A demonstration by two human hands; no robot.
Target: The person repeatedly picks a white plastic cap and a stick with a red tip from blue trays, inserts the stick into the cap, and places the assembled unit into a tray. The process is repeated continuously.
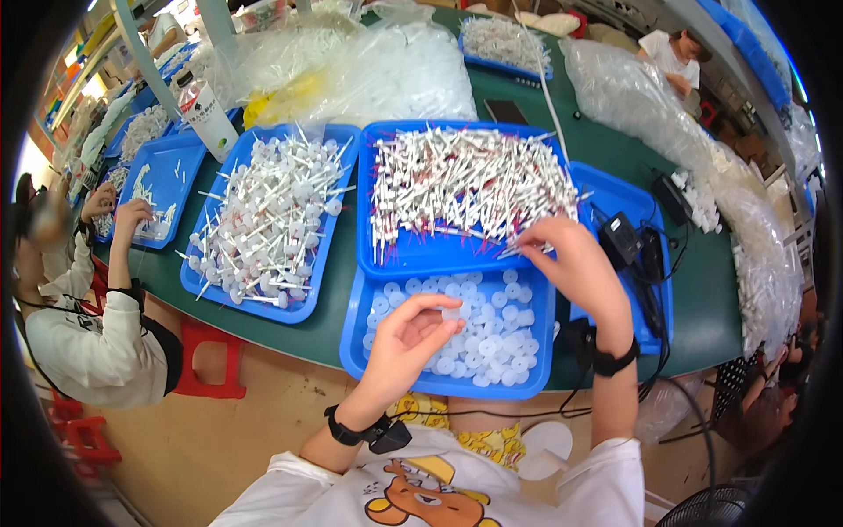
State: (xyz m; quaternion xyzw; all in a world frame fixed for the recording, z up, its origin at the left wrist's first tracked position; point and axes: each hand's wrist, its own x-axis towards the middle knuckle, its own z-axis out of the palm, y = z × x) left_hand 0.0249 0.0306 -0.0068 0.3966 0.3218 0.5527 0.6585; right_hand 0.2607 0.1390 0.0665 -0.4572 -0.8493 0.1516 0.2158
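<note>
My left hand (408, 342) hovers over the lower blue tray (351, 338), which holds many translucent white plastic discs (492, 342). Its thumb and index finger are closed around one such disc (452, 313). At the right front corner of the upper blue tray (413, 262), my right hand (571, 263) has its fingertips pinched on a thin white stick (509, 253). That tray is heaped with similar white sticks with pinkish-red ends (465, 184), and it rests over the back part of the disc tray.
Left of these stands a blue tray (303, 307) piled with sticks fitted with discs. Black adapters and cables (622, 241) lie in a blue tray on the right. Plastic bags (395, 75), a bottle (206, 114) and a phone (507, 111) are farther back. A co-worker (97, 325) sits at left.
</note>
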